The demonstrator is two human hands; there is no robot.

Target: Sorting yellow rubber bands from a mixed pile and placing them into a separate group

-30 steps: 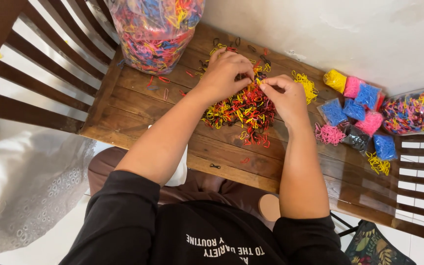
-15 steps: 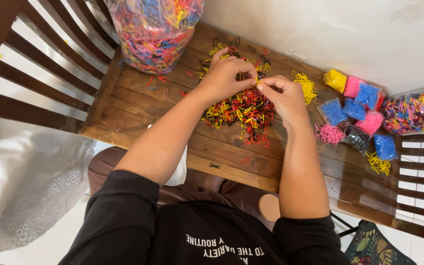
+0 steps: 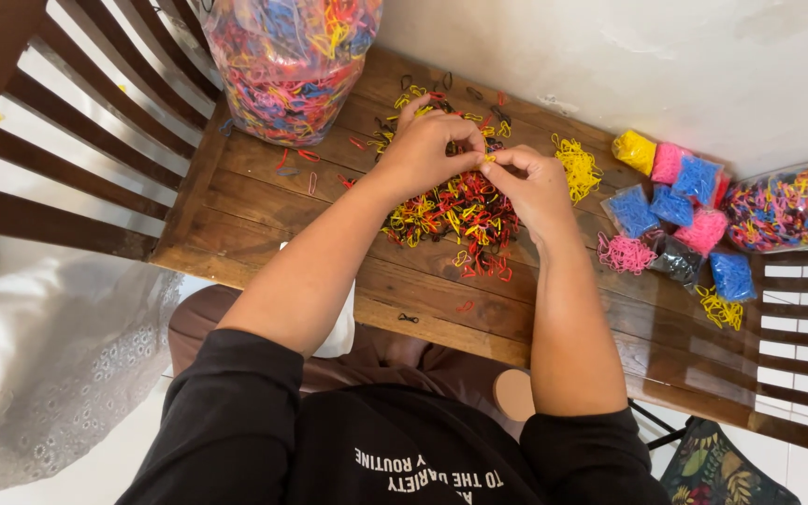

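A heap of small red, yellow and black rubber bands (image 3: 460, 215) lies on a wooden bench seat (image 3: 264, 210). My left hand (image 3: 427, 145) and my right hand (image 3: 530, 187) meet above the heap's far edge. Their fingertips pinch together on a small yellow rubber band (image 3: 489, 158). Both hands hover just over the heap, knuckles up. A separate little pile of yellow bands (image 3: 577, 166) lies just right of my right hand.
A big clear bag of mixed bands (image 3: 287, 56) stands at the back left. Small packed bags in yellow, pink, blue and black (image 3: 680, 201) lie at the right, with loose pink bands (image 3: 621, 252), loose yellow bands (image 3: 722, 310) and another clear bag (image 3: 783, 210). A white wall is behind.
Both hands have shifted slightly up and closer together, and the fingertips now pinch at one point over the heap. The view has tilted a little.
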